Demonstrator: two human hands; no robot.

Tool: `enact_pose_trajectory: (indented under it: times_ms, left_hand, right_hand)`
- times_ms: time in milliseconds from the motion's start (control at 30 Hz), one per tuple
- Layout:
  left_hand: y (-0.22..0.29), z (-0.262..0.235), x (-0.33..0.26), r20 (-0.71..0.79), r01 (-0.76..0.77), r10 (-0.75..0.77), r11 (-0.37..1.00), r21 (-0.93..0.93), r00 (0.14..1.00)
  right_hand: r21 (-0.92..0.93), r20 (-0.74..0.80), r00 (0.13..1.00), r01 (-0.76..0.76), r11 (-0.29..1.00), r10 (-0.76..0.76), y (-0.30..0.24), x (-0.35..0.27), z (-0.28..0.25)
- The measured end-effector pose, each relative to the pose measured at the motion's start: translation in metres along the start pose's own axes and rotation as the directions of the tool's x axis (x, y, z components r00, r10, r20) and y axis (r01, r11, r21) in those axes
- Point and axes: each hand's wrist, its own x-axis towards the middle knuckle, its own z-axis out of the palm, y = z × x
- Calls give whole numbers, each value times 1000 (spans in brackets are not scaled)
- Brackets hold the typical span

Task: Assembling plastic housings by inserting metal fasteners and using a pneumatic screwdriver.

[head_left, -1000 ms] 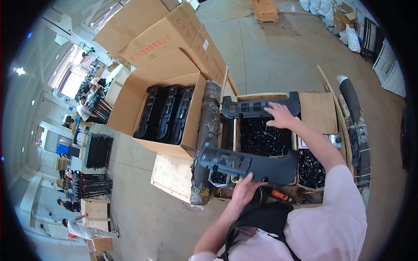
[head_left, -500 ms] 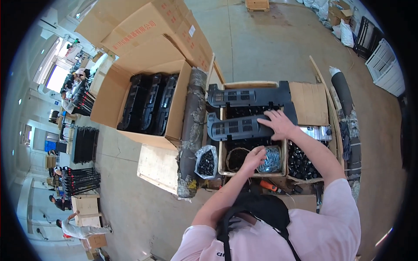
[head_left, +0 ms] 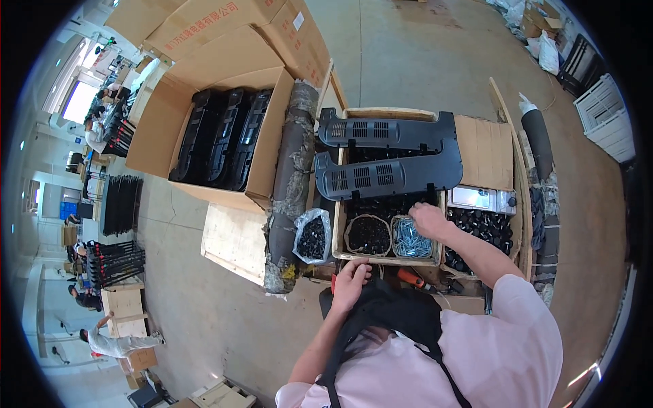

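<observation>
Two dark grey vented plastic panels lie side by side across the back of a wooden crate (head_left: 381, 260): the far panel (head_left: 381, 131) and the near panel (head_left: 388, 177). My right hand (head_left: 428, 219) reaches into the crate just below the near panel, with its fingers down at the top of a bag of silver screws (head_left: 408, 239). A round bag of small black parts (head_left: 368, 235) sits to the left of the screws. My left hand (head_left: 352, 279) rests with curled fingers at the crate's front rim, above the black bag (head_left: 394, 314) on my chest.
A big open cardboard box (head_left: 272, 146) of black moulded parts (head_left: 224, 139) stands to the left, with a dark roll (head_left: 289, 183) between it and the crate. A plastic bag of black pieces (head_left: 313, 236), an orange tool (head_left: 410, 277), more black parts (head_left: 483, 228). People work far left.
The second panel has been laid on the crate next to the first. My right hand left that panel and dropped to the screws. My left hand drew back to the front rim.
</observation>
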Motion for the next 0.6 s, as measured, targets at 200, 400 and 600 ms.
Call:
enact_pose_trajectory:
  times_ms: [200,400,600]
  left_hand:
    - [31,10,1,-19,-210,259,824,526,966]
    - [4,50,43,106,-366,353,845,389,930]
    - [-21,33,57,20,-460,521,736,497,853]
  right_hand:
    - [-72,195,981,24,997,-10,-3,1,48]
    - [-13,243,950,-197,980,194,-2,-31,74]
    - [-54,361,931,-36,998,53,-19,-19,91]
